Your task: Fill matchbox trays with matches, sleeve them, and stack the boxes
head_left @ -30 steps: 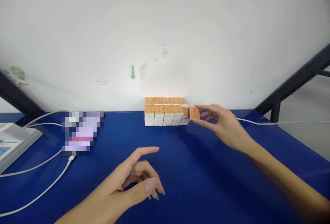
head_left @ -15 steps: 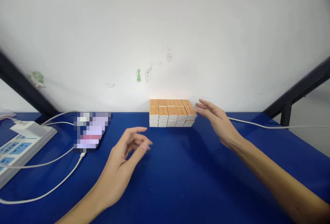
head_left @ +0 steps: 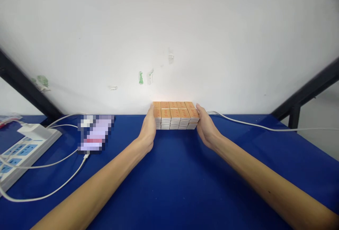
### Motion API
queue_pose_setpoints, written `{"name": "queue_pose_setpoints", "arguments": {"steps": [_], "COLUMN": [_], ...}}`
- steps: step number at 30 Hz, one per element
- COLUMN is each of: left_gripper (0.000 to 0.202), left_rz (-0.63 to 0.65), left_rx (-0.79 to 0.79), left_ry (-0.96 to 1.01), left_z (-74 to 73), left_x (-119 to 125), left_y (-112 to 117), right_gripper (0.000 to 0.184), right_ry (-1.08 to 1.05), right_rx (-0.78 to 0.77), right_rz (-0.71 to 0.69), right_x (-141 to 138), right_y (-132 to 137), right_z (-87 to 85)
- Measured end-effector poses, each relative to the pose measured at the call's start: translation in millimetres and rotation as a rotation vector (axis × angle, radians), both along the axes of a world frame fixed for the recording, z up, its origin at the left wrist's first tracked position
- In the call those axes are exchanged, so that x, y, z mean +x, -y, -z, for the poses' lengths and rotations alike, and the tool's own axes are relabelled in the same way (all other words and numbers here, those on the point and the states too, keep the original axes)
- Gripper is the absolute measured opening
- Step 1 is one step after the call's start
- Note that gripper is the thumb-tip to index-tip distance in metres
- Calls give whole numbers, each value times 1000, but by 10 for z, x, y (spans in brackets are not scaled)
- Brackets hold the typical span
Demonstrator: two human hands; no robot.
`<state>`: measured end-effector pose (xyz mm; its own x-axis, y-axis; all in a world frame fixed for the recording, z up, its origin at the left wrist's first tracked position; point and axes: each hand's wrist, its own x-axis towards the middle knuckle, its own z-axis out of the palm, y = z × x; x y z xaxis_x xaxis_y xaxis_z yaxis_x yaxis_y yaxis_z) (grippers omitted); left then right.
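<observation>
A block of small orange-topped packs stands against the wall at the back of the blue table. Red markings cover the tops, and the sides are white and layered; their exact kind I cannot make out. My left hand presses flat along the block's left end, its thumb near the top edge. At the opposite end, my right hand presses inward too, with its thumb at the upper corner. Between them the two hands grip the whole block. Most of their fingers are hidden behind the palms and the packs.
On the left lie a phone with a blurred screen and a white power strip with a charger and several cables. Another white cable runs to the right behind my right hand. Black metal bars flank the blue table.
My left hand has moved forward and right onto the block's left end. My right hand has come left against its right end. The block sits in about the same place.
</observation>
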<state>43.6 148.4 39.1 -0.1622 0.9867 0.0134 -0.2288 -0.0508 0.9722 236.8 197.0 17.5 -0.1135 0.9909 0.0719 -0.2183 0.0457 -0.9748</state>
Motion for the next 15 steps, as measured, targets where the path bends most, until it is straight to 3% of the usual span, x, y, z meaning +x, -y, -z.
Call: {"name": "queue_pose_setpoints", "arguments": {"steps": [15], "left_gripper": [37], "left_rz": [-86], "left_rx": [-32], "left_ry": [116], "left_z": [23], "left_x": [-25], "left_y": [-89], "right_gripper": [47], "right_ry": [-94], "right_rx": [-50], "right_rz": [-60], "right_x": [-81], "right_y": [8], "right_z": [-28]}}
